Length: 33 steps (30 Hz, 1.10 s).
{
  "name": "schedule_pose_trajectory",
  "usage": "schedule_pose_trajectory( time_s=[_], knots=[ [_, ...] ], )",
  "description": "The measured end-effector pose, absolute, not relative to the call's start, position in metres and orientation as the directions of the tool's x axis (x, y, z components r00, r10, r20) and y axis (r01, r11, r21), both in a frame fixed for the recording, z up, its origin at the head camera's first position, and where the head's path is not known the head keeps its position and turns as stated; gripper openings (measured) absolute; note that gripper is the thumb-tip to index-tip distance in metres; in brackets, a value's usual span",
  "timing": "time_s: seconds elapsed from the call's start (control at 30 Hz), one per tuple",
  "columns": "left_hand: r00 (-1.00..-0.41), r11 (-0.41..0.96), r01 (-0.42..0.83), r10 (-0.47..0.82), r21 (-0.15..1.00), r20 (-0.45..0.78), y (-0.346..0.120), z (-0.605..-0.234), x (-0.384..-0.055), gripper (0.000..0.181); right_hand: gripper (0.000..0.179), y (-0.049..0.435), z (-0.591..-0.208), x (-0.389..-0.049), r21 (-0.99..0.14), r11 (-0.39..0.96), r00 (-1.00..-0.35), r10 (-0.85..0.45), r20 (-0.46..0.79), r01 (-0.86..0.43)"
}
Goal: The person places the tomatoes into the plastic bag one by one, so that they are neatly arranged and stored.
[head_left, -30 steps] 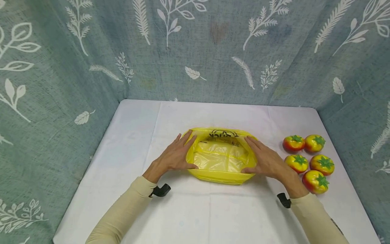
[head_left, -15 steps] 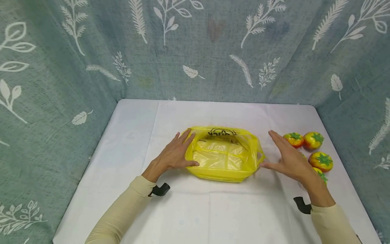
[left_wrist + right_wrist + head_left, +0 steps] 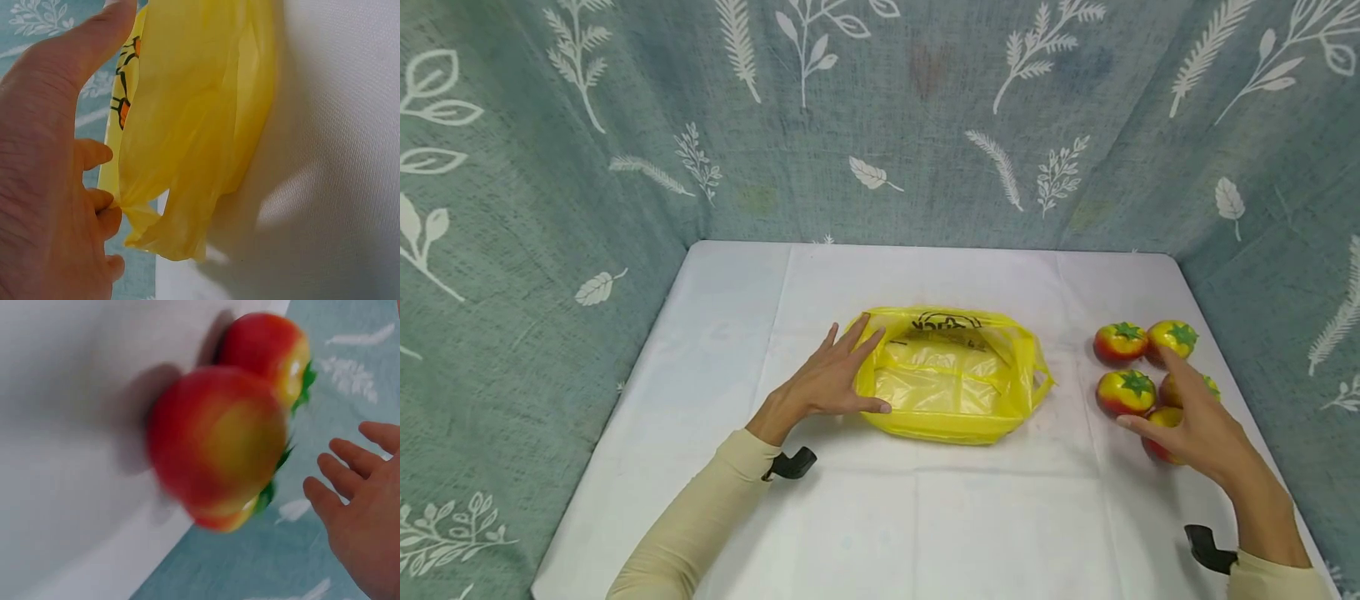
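Observation:
A yellow plastic bag (image 3: 940, 427) with black print lies on the table, its mouth spread wide. My left hand (image 3: 827, 379) rests at the bag's left rim, thumb and fingers spread apart. In the left wrist view, fingertips touch the yellow plastic (image 3: 187, 106) beside a gathered handle loop. My right hand (image 3: 1213, 433) hovers over a cluster of red and yellow toy tomatoes (image 3: 1126, 392) with green leafy tops, overlapping some of them. Seen from the right wrist, its fingers (image 3: 340, 478) are extended, apart from the nearest tomato (image 3: 215, 437).
A white cloth covers the table (image 3: 850, 517). Grey-green leaf-patterned curtains (image 3: 910, 167) stand behind it and along both sides. The tomatoes sit near the table's right edge, and the bag's right handle (image 3: 1041, 382) sticks out towards them.
My right hand has let go of the bag's right rim and moved right, over the tomatoes. The bag's right side has spread outward. My left hand has stayed at the left rim.

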<state>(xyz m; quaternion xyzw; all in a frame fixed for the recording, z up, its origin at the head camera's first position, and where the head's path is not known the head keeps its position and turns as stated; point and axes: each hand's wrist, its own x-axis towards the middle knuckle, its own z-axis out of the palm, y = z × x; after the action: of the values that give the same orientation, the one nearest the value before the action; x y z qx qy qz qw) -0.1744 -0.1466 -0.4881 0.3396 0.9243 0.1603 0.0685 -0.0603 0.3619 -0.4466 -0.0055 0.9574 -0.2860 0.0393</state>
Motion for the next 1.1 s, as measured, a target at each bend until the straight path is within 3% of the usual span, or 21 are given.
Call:
schedule_pose_trajectory(
  time_s=[0.33, 0.6, 0.8, 1.1],
  knots=[
    [-0.771, 0.733, 0.593, 0.636, 0.333, -0.028, -0.146, -0.489, -0.175, 0.123, 0.12, 0.387, -0.47, -0.038, -0.528, 0.833, -0.978, 0.073, -0.193, 0.166],
    [-0.769, 0.729, 0.604, 0.639, 0.32, -0.005, -0.145, -0.491, -0.176, 0.122, 0.118, 0.4, -0.48, -0.029, -0.529, 0.829, -0.982, 0.125, -0.144, 0.183],
    [-0.769, 0.728, 0.605, 0.639, 0.321, -0.001, -0.143, -0.49, -0.178, 0.122, 0.108, 0.411, -0.484, -0.027, -0.569, 0.797, -0.979, 0.181, -0.09, 0.2],
    [-0.775, 0.735, 0.597, 0.632, 0.322, -0.009, -0.143, -0.49, -0.177, 0.123, 0.098, 0.432, -0.488, -0.036, -0.599, 0.749, -0.957, 0.262, -0.125, 0.283]
  ],
)
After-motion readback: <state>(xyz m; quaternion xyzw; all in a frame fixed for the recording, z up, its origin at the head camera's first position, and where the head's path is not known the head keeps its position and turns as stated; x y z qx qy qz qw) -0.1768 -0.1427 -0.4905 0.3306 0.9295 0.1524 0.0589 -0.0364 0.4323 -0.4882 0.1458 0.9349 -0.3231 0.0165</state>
